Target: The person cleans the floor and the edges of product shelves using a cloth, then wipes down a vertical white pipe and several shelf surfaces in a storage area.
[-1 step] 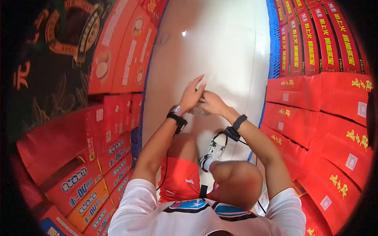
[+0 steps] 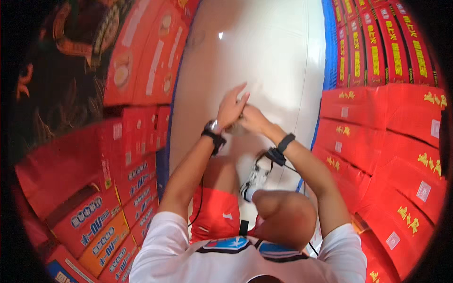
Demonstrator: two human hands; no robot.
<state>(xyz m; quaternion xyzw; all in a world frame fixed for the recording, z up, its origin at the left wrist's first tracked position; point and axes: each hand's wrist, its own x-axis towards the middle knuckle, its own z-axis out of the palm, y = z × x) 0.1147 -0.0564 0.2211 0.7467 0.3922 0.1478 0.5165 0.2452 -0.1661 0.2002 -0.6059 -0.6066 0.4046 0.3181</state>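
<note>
Blurred item (image 2: 237, 126), one, between two hands (image 2: 230, 109).

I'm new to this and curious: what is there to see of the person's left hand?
The left hand is bare, above the pale floor, fingers extended and slanting forward and right. The right hand is close to its thumb side; whether they touch, or anything lies between them, is too blurred to tell. The wrist wears a dark watch-like piece and, nearer the elbow, a black strap.
</note>
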